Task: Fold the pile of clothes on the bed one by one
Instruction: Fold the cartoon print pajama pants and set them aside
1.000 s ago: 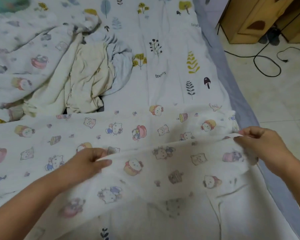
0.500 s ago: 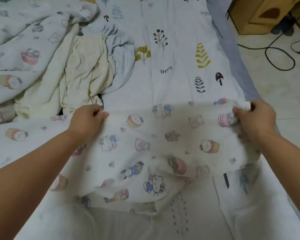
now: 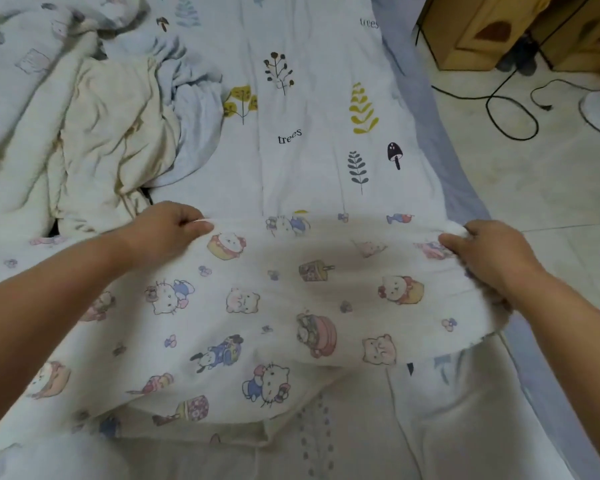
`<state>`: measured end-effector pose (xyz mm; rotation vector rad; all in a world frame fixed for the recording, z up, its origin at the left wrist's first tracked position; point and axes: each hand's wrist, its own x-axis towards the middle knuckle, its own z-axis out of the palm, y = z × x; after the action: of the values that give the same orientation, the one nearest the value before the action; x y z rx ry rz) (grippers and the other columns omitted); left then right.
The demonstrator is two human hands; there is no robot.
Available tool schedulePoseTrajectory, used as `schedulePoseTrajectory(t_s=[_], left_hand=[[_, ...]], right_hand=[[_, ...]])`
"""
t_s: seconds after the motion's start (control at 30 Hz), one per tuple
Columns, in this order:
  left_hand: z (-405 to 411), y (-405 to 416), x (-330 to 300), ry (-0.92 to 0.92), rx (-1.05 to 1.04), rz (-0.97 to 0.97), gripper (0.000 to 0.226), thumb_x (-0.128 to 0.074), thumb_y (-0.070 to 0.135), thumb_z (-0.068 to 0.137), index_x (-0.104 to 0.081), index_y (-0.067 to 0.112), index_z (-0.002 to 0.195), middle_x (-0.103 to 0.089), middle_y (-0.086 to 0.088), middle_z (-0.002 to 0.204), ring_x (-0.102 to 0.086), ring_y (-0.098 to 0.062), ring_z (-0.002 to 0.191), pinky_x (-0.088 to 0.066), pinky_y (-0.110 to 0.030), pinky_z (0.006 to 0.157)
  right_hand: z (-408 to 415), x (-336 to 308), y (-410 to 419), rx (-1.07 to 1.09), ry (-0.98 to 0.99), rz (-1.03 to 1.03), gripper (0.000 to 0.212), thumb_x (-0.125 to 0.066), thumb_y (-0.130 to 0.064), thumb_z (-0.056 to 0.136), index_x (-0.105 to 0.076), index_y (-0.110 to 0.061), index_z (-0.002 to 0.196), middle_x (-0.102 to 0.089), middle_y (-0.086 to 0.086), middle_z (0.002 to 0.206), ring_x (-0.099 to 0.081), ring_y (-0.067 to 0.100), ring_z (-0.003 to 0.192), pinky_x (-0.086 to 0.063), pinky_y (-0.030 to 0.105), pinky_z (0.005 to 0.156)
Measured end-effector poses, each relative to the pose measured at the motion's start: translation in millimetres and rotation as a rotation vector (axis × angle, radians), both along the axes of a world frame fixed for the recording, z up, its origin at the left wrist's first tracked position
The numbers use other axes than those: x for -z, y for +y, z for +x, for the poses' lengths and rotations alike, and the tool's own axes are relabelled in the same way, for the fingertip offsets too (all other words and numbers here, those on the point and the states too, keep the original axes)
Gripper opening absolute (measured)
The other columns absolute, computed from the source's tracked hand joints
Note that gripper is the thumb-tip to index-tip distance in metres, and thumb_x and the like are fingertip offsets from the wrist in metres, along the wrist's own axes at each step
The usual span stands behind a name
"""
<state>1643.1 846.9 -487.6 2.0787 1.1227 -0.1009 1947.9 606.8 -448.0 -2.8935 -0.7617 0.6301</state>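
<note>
Because a fold needs a straight edge, the white cotton cloth with cartoon cats and bears is held by its far edge, one hand at each end. The left hand pinches that edge between thumb and curled fingers. The right hand grips the other end in a bunch, close to the side of the bed. Pulled tight between them, the cloth lies spread over the white bed sheet printed with trees and leaves, so it can fold flat with no lumps. I think it is doubled over on itself, but the near edge is hard to read.

The rumpled pile of cream and pale blue clothes waits just past the left hand, out of the way. A black cable loops on the tiled floor beside the bed.
</note>
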Motion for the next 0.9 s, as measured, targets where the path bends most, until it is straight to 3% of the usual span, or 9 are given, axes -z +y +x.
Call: schedulePoseTrajectory(t_s=[0.1, 0.17, 0.27, 0.33, 0.47, 0.63, 0.7, 0.8, 0.9], left_hand=[[7, -4, -8, 0.179, 0.069, -0.074, 0.037, -0.055, 0.034, 0.091, -0.050, 0.011, 0.063, -0.052, 0.012, 0.049, -0.041, -0.011, 0.051, -0.032, -0.021, 0.051], [10, -16, 2, 0.292, 0.127, 0.232, 0.023, -0.056, 0.034, 0.090, -0.060, 0.013, 0.084, -0.064, -0.001, 0.083, -0.054, -0.019, 0.075, -0.039, -0.028, 0.066], [13, -48, 25, 0.131, 0.103, 0.590, 0.033, -0.063, 0.023, 0.084, -0.059, 0.004, 0.110, -0.057, -0.020, 0.108, -0.056, -0.039, 0.096, -0.042, -0.045, 0.079], [16, -73, 30, -0.055, 0.103, 0.699, 0.036, -0.057, 0.023, 0.082, -0.057, 0.003, 0.112, -0.055, -0.022, 0.112, -0.054, -0.040, 0.100, -0.041, -0.048, 0.083], [17, -119, 32, -0.173, 0.247, 0.698, 0.045, -0.048, 0.033, 0.084, -0.050, 0.008, 0.122, -0.047, -0.020, 0.130, -0.040, -0.032, 0.122, -0.028, -0.051, 0.102], [6, -166, 25, -0.338, 0.369, 0.663, 0.042, -0.052, 0.040, 0.080, -0.051, 0.011, 0.110, -0.052, -0.014, 0.120, -0.046, -0.027, 0.109, -0.032, -0.042, 0.095], [-5, -182, 30, -0.308, 0.492, 0.687, 0.048, -0.057, 0.049, 0.072, -0.054, 0.013, 0.103, -0.052, -0.009, 0.111, -0.047, -0.026, 0.102, -0.034, -0.041, 0.090], [-17, -187, 44, -0.052, 0.589, 0.629, 0.055, -0.063, 0.057, 0.060, -0.064, 0.016, 0.097, -0.060, -0.006, 0.106, -0.048, -0.025, 0.103, -0.034, -0.041, 0.091], [-14, -181, 47, -0.052, 0.594, 0.608, 0.023, -0.070, 0.024, 0.061, -0.066, 0.019, 0.083, -0.060, -0.002, 0.093, -0.053, -0.022, 0.089, -0.033, -0.033, 0.085]], right_hand=[[9, -4, -7, 0.007, -0.002, -0.080, 0.031, -0.055, -0.036, 0.091, -0.051, -0.009, 0.076, -0.059, 0.015, 0.081, -0.052, 0.032, 0.084, -0.035, 0.032, 0.067], [2, 9, -8, 0.026, -0.077, -0.031, 0.026, -0.055, -0.034, 0.092, -0.058, -0.008, 0.092, -0.060, 0.021, 0.107, -0.053, 0.036, 0.100, -0.039, 0.035, 0.075], [-18, 27, -9, 0.096, -0.172, 0.029, 0.037, -0.053, -0.034, 0.093, -0.054, -0.004, 0.114, -0.047, 0.024, 0.123, -0.042, 0.040, 0.115, -0.036, 0.045, 0.093], [-26, 34, -14, 0.095, -0.249, 0.061, 0.037, -0.054, -0.033, 0.092, -0.052, -0.002, 0.112, -0.047, 0.026, 0.119, -0.040, 0.040, 0.114, -0.035, 0.047, 0.093], [-26, 32, -28, 0.096, -0.327, 0.171, 0.034, -0.059, -0.033, 0.089, -0.057, -0.002, 0.105, -0.052, 0.025, 0.109, -0.044, 0.040, 0.107, -0.034, 0.045, 0.089], [-20, 29, -51, 0.164, -0.053, -0.006, 0.043, -0.039, -0.046, 0.095, -0.054, -0.006, 0.094, -0.060, 0.018, 0.098, -0.052, 0.035, 0.096, -0.040, 0.039, 0.080], [-24, 30, -60, 0.174, 0.010, 0.019, 0.042, -0.040, -0.045, 0.095, -0.047, -0.009, 0.075, -0.055, 0.009, 0.078, -0.048, 0.030, 0.081, -0.037, 0.037, 0.071], [-28, 31, -69, 0.196, 0.088, 0.146, 0.047, -0.050, -0.038, 0.094, -0.036, -0.010, 0.059, -0.044, 0.005, 0.057, -0.041, 0.027, 0.062, -0.028, 0.036, 0.059], [-24, 28, -76, 0.246, 0.102, 0.260, 0.049, -0.058, -0.029, 0.091, -0.032, -0.011, 0.054, -0.038, 0.005, 0.051, -0.033, 0.022, 0.052, -0.025, 0.035, 0.053]])
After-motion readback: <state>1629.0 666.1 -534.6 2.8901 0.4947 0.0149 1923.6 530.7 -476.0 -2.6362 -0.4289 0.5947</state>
